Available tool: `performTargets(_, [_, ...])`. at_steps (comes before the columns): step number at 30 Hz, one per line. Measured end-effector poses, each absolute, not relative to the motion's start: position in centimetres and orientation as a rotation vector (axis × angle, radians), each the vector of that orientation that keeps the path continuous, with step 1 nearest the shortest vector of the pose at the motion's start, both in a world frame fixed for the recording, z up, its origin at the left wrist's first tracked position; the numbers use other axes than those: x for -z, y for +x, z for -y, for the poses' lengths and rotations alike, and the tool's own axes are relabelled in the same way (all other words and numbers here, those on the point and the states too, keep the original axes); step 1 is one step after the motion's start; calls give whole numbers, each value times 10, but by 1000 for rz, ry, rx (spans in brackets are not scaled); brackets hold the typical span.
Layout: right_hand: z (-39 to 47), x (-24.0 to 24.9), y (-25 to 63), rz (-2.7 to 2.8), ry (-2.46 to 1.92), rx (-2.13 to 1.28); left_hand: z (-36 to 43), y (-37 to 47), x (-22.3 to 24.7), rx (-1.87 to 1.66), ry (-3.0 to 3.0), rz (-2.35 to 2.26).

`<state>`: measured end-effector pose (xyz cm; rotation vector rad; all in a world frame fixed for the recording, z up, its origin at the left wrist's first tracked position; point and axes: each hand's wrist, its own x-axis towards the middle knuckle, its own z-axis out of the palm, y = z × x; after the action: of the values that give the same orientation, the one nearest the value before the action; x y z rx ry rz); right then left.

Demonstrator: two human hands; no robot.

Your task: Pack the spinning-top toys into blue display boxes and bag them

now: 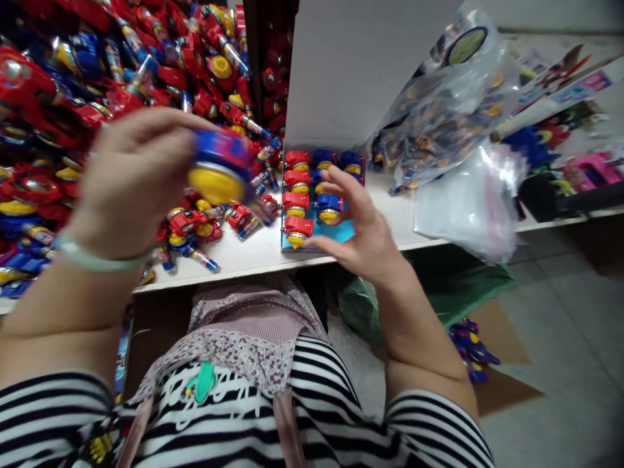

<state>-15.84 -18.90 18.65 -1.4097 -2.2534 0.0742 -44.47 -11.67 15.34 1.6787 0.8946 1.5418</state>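
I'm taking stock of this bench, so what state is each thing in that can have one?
Left hand: closed on a blue toy
Blue toy: held up, blurred
Right hand: open, fingers spread over the box; contact unclear
Box: open, partly filled
Boxed toys: lined up in columns
Loose toys: scattered and heaped, unboxed
Large clear bag: filled, contents unclear
Flat clear bags: seemingly empty
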Motion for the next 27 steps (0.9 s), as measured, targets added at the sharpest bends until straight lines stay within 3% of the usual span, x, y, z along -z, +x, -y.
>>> performTargets(4, [199, -173, -165, 2179, -1373, -143, 117, -393, -159, -1220, 1710, -468])
performTargets(8, [201, -134, -110, 1833, -1404, 58, 79, -414, -115, -1271, 1942, -1009])
performTargets(13, [187, -62, -74, 1731, -1452, 161, 69, -428, -30, -514, 2391, -1512])
performTargets(15, [184, -46, -72, 1751, -1430, 190, 77, -417, -13, -377, 2454, -1614])
performTargets(27, [173, -46, -60, 2075, -1416, -56, 47, -412, -32, -448, 2457, -1686])
